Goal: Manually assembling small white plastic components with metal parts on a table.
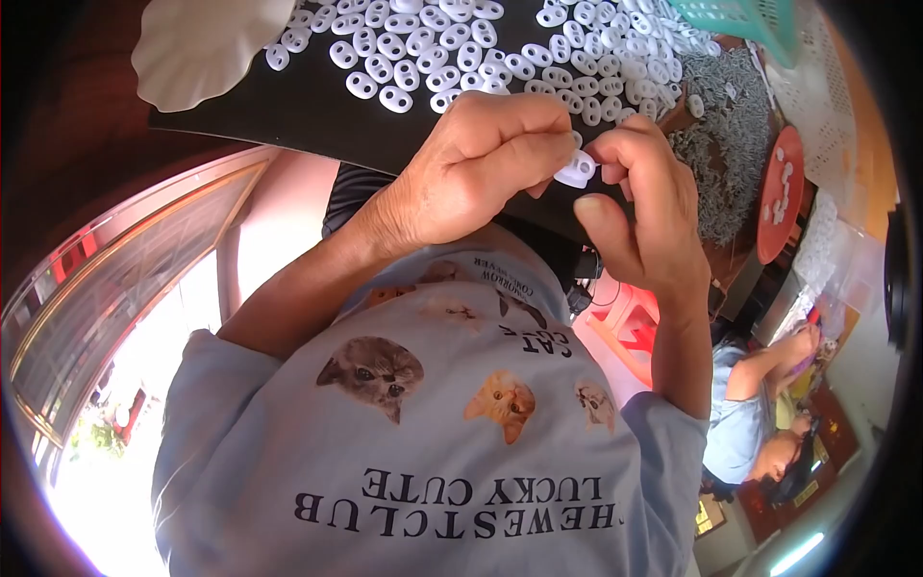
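Observation:
My left hand (495, 159) is closed, its thumb and forefinger gripping a white plastic two-hole cord lock (576, 171). Close by on the right, my right hand (654, 197) has its forefinger bent in against the side of that piece, with the thumb standing apart below. Whether anything tiny lies under its curled fingers is hidden. Beyond both hands, many similar white cord locks (394, 46) are spread over a black tabletop (288, 115).
A scalloped white dish (197, 48) stands at the far left. Toward the right are a heap of small grey springs (726, 125), a red plate (769, 231) with small white parts, and a teal basket (784, 34). Another person (750, 404) sits at work on the right.

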Demonstrator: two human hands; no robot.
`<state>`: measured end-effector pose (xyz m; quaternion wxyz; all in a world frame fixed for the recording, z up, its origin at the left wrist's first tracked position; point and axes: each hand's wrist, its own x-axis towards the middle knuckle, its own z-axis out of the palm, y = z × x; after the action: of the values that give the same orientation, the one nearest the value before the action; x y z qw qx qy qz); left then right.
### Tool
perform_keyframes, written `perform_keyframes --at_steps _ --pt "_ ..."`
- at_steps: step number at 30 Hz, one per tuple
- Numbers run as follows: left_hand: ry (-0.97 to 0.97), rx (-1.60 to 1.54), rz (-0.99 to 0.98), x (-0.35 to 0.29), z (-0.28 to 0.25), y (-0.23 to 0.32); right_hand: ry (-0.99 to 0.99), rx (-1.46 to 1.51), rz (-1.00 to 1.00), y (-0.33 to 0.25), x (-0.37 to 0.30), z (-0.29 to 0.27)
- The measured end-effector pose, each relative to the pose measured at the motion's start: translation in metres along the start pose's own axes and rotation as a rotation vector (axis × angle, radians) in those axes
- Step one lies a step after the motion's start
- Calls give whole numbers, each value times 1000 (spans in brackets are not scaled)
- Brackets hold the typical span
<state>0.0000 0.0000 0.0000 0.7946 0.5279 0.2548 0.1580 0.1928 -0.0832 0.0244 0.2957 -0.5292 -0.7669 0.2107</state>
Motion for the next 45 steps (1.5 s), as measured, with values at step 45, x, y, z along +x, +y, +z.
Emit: perform_keyframes --at_steps 45 --pt "119 463 488 1 18 -15 -37 -570 17 32 60 -7"
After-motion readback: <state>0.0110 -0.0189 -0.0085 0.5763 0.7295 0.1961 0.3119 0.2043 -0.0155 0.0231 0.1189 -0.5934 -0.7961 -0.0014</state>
